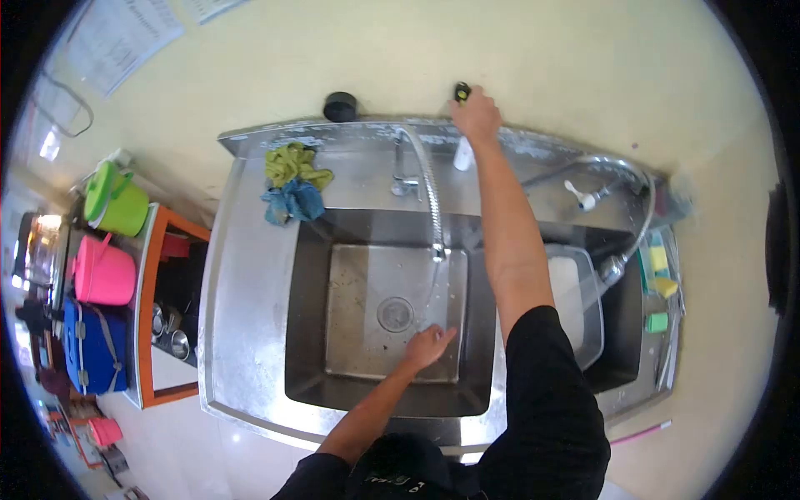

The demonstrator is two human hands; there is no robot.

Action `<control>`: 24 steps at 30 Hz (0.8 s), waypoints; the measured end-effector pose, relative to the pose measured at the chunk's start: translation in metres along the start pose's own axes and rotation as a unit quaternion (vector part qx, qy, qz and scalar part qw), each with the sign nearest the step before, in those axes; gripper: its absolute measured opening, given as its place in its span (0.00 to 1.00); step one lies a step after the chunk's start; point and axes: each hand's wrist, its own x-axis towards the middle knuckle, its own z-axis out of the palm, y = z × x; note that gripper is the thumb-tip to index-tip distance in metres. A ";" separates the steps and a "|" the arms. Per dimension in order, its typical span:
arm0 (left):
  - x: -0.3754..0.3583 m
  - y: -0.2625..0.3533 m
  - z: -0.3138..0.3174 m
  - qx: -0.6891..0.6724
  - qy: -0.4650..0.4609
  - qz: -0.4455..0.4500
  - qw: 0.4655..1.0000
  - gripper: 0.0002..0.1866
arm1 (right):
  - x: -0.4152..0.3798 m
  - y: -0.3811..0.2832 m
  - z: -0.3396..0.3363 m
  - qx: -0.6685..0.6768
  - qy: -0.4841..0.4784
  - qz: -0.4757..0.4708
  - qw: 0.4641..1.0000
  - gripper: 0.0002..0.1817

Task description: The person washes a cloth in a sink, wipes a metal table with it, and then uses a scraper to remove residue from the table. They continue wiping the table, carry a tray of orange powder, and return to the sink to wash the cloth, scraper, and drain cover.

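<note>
Stainless steel sink basin sits in the steel counter, water running; left hand rinses open-fingered, holding nothing, while right hand grips the white bottle behind.

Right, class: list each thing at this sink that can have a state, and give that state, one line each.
Tap: running, a thin stream falls into the basin.
Sink: no standing water, drain uncovered.
Left hand: open, fingers spread in the basin.
Right hand: at the back ledge; grip unclear.
Cloths: bunched on the ledge.
</note>
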 end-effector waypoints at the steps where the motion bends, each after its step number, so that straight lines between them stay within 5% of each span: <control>1: -0.006 -0.018 -0.003 -0.001 -0.019 -0.002 1.000 0.28 | 0.007 0.001 0.006 -0.011 0.015 -0.015 1.000 0.26; 4: -0.030 -0.077 -0.015 -0.020 0.009 0.079 0.997 0.25 | 0.019 0.001 0.000 0.040 0.126 -0.051 0.990 0.24; 7: -0.057 -0.111 -0.044 -0.131 -0.001 0.023 0.991 0.20 | 0.015 -0.008 -0.061 0.097 0.217 -0.089 0.967 0.23; 11: -0.068 -0.096 -0.114 -0.263 0.148 0.032 0.953 0.12 | -0.104 0.022 -0.118 0.390 0.216 -0.125 0.887 0.17; 13: -0.040 -0.093 -0.159 -0.312 0.258 0.100 0.909 0.09 | -0.181 0.067 -0.093 0.355 0.237 -0.033 0.904 0.14; 15: -0.010 -0.075 -0.211 -0.331 0.348 0.134 0.867 0.08 | -0.278 0.123 -0.035 0.565 0.025 0.136 0.814 0.07; 16: -0.011 -0.049 -0.241 -0.303 0.386 0.117 0.864 0.15 | -0.331 0.133 -0.019 0.657 -0.071 0.342 0.668 0.05; 18: 0.037 -0.040 -0.284 -0.131 0.540 0.090 0.827 0.29 | -0.439 0.178 0.031 0.715 -0.195 0.448 0.500 0.05; 20: 0.089 -0.029 -0.306 0.049 0.663 0.010 0.747 0.39 | -0.504 0.140 0.018 0.689 -0.149 0.538 0.462 0.07; 21: 0.094 -0.030 -0.311 0.101 0.626 -0.034 0.772 0.40 | -0.516 0.119 0.005 0.689 -0.111 0.576 0.425 0.08; 24: 0.106 -0.036 -0.327 0.178 0.495 -0.096 0.845 0.42 | -0.507 0.075 -0.032 0.709 -0.136 0.483 0.495 0.12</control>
